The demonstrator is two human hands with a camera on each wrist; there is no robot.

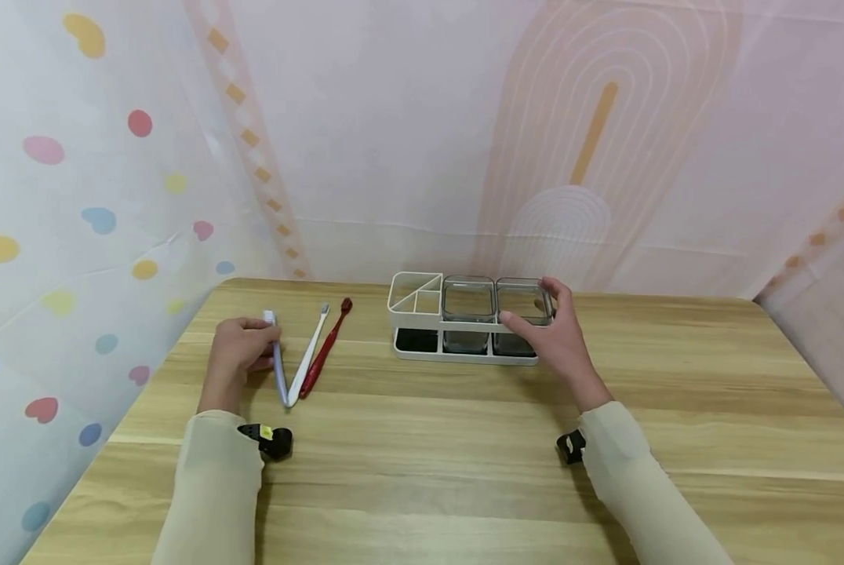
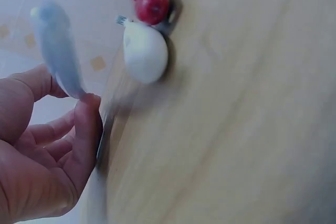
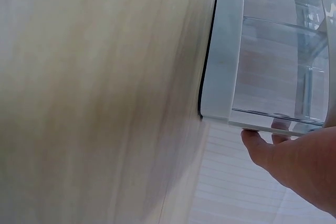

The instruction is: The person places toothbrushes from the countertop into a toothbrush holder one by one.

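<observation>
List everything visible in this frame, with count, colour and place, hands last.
Table: one, light wood, under everything.
Rack: one, white, at the back of the table, right of the toothbrushes.
Cups: two, clear, side by side in the rack.
Blue toothbrush: one, pale blue, leftmost.
White toothbrush: one, lying in the middle.
Red toothbrush: one, lying rightmost.
Backdrop: pale cloth, coloured dots, behind the table.
Left hand: pinches the blue toothbrush.
Right hand: grips the right cup.
</observation>
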